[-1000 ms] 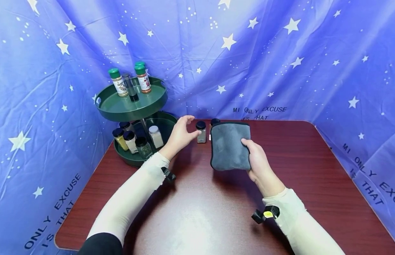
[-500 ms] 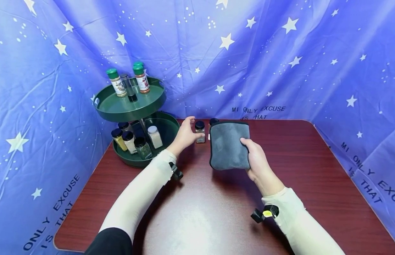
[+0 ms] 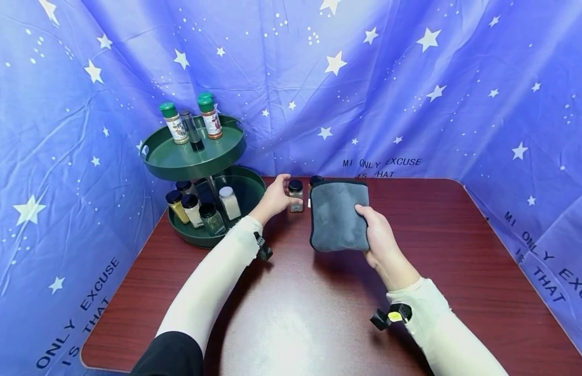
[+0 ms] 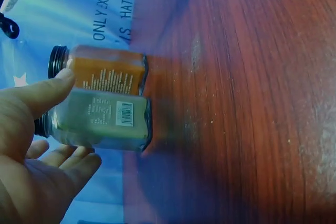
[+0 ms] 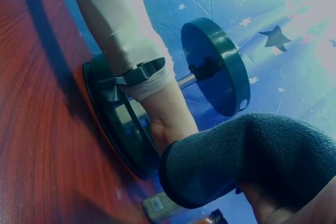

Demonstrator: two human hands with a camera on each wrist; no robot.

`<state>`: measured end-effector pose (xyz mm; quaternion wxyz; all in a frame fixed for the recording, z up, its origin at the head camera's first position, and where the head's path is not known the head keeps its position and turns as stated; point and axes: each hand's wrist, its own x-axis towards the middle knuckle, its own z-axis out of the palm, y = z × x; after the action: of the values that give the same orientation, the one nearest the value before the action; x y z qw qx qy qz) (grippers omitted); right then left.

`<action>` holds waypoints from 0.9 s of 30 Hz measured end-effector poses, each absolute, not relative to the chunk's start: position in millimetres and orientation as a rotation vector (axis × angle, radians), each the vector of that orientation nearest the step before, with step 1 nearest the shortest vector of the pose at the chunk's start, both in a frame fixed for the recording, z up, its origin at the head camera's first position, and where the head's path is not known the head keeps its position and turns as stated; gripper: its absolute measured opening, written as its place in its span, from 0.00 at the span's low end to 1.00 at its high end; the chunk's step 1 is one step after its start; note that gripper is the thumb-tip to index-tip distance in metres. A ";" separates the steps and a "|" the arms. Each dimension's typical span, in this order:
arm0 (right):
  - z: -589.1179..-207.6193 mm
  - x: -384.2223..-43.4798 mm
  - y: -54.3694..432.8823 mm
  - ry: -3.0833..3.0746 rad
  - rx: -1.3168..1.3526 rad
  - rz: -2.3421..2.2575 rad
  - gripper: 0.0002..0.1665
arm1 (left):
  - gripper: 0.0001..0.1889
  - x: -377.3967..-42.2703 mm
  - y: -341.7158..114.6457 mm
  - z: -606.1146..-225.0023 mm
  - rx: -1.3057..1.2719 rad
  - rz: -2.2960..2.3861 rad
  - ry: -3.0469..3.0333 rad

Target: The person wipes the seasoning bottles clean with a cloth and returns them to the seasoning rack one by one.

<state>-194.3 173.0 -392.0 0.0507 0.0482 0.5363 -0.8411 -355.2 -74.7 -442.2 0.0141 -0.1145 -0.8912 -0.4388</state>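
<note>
A grey folded cloth with black edging [image 3: 339, 216] is in my right hand [image 3: 382, 237], thumb on its front face; in the right wrist view the cloth [image 5: 220, 156] bends over. My left hand [image 3: 274, 199] reaches around a small clear spice jar with a black lid [image 3: 296, 202]. In the left wrist view the thumb crosses in front of this greyish-green jar [image 4: 100, 124], while the relaxed fingers lie on its other side with a gap. Beside it stands an orange-brown spice jar [image 4: 107, 72], mostly hidden behind the cloth in the head view. Both jars stand upright on the table.
A green two-tier rack [image 3: 192, 169] stands left of the jars. Green-capped shakers [image 3: 175, 125] sit on its upper tier, several jars [image 3: 192, 210] on the lower. The dark red table [image 3: 441, 224] ends at a star-printed curtain [image 3: 366, 104].
My left hand has moved right, from beside the rack to around the greyish-green spice jar. My right hand and the cloth have stayed in place.
</note>
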 end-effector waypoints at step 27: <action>-397.8 -199.3 175.4 1.639 0.173 -2.575 0.10 | 0.23 -362.9 -73.4 -454.0 -0.331 -1.302 -2.787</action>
<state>-199.3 175.4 -397.8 0.0422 0.0567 0.5356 -0.8415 -362.9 -73.4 -454.0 0.0238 -0.1068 -0.9006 -0.4206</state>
